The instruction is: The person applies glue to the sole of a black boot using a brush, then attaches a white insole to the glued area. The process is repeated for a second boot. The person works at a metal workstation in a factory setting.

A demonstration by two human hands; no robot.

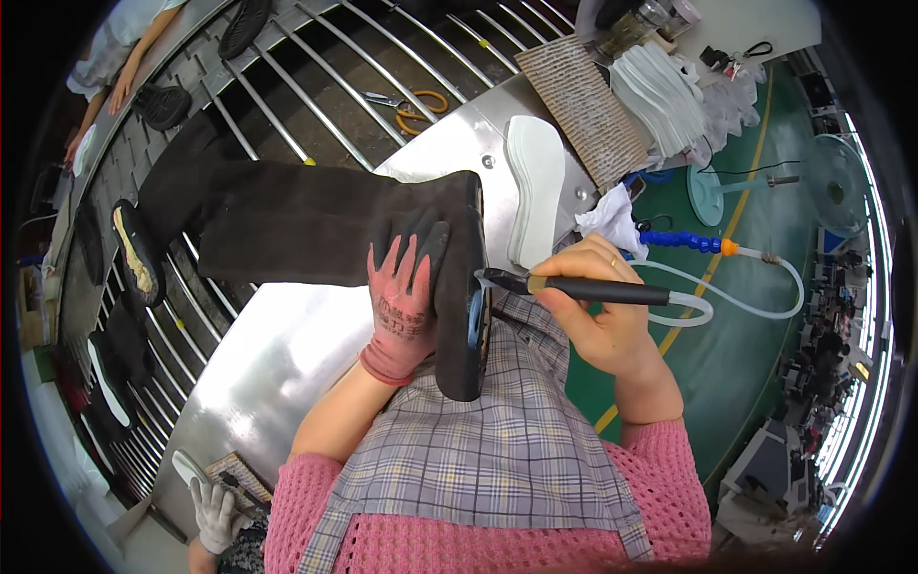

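Note:
A tall black boot [306, 220] lies on its side, its long shaft stretching left and its foot upright near my apron. My left hand [402, 297], in a pink glove with dark fingertips, is closed around the boot at the foot. Between the bare fingers and thumb of my right hand [607, 311] is a brush [602, 289] with a black handle and a clear tube [693, 308] at its rear end. The brush tip touches the boot's sole side, which faces right and carries a bluish patch [474, 318].
White insoles [535, 187] lie on the metal table [277, 335], beside a ridged board [583, 110] and an insole stack [655, 100]. Orange-handled scissors [416, 110] rest among metal rollers [335, 86]. Further footwear [139, 253] sits leftward. A blue jointed hose [679, 241] is at right; other people work nearby.

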